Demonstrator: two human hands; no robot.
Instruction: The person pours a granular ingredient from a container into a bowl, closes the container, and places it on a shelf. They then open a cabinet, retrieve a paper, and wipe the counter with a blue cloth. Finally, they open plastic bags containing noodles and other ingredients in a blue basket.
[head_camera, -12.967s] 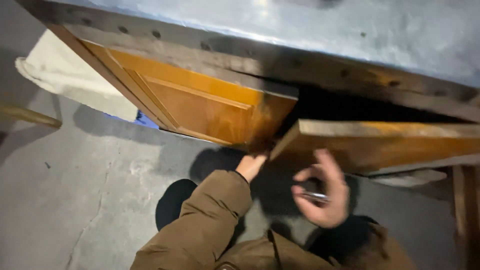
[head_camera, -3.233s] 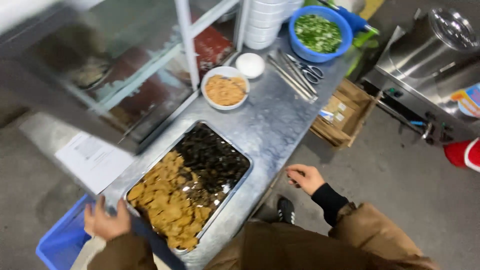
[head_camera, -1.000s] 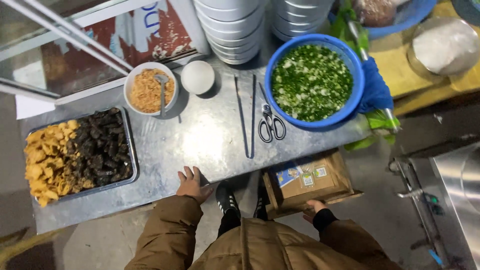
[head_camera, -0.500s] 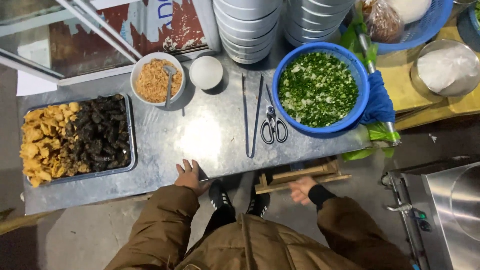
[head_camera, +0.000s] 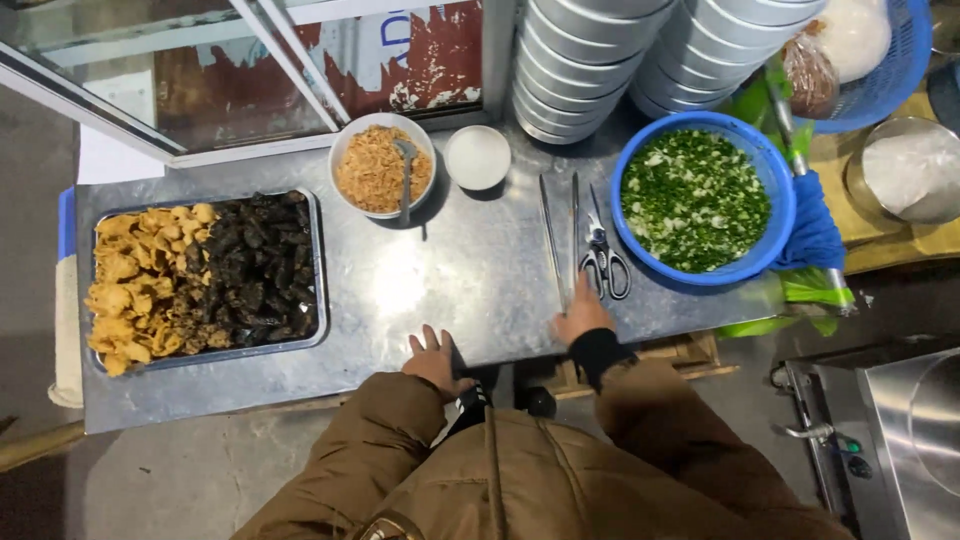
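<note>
While the person in the padded brown jacket leans over the dull sheet-metal counter (head_camera: 440, 270), both bare hands rest at its near edge. The left hand (head_camera: 437, 360) lies flat with fingers loosely spread, gripping nothing, only pressing on the metal rim. The right hand (head_camera: 582, 318) reaches a little further in, its fingertips touching the near end of the long slim metal tongs (head_camera: 556, 235), which lie lengthwise on the counter just beside the black-handled steel scissors (head_camera: 603, 250); the fingers look half curled, and I cannot tell whether they have closed on the tongs or merely rest on them. To lift those tongs cleanly, I would judge it best to pinch both thin arms together near that end and raise them straight up, since the scissors lie close alongside and the round blue plastic basin of chopped green herbs (head_camera: 700, 195) sits just to the right, easily knocked. Further left stand a white bowl of pale orange dried shrimp with a spoon (head_camera: 383, 165), a small white dish (head_camera: 477, 157), and a rectangular steel tray of golden fried pieces and dark pieces (head_camera: 205, 275). Stacks of white bowls (head_camera: 600, 60) crowd the far edge, so a low, short lift seems wise.
</note>
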